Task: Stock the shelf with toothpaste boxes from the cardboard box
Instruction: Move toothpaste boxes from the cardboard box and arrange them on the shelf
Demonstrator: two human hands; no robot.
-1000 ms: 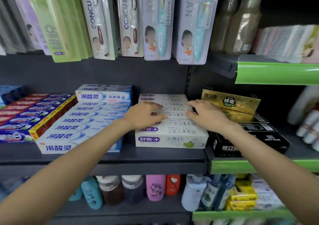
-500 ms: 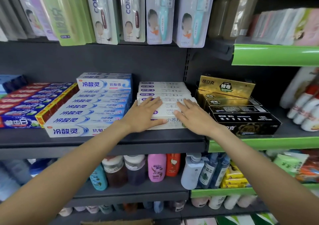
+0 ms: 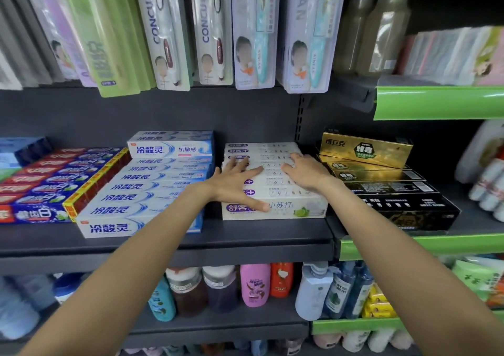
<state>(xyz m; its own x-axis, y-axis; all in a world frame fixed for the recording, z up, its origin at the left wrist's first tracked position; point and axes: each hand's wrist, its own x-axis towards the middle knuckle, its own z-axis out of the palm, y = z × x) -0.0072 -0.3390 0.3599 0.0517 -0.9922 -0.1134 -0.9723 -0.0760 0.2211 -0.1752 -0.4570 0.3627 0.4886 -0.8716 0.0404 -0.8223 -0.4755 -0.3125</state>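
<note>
The white toothpaste boxes (image 3: 275, 189) lie in a stepped row running back from the front edge of the dark shelf (image 3: 245, 239), between the blue-and-white boxes (image 3: 152, 189) and the black-and-gold boxes (image 3: 387, 189). The left hand (image 3: 234, 182) and right hand (image 3: 305, 172) rest flat on top, fingers spread and gripping nothing. To square the row well, press lightly and evenly with both palms, nudging the boxes back together so none skews toward a neighbouring row
</note>
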